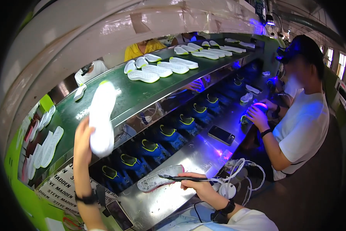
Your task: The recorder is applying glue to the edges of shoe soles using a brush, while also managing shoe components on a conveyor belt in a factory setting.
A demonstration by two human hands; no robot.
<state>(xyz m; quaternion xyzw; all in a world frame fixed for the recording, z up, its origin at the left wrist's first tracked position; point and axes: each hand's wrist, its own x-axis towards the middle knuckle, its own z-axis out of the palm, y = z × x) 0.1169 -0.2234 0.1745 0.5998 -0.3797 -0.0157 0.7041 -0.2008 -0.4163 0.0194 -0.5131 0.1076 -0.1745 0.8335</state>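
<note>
Left hand (84, 138) raised, gripping white sole (103, 119); right hand (199, 186) low, grasping black tool (177, 178)

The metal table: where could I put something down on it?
The metal table has bare room between the grey sole and black phone, and more just below the sole. It's crowded beside the right hand, where white cables bunch up, and along the blue shoes.
</note>
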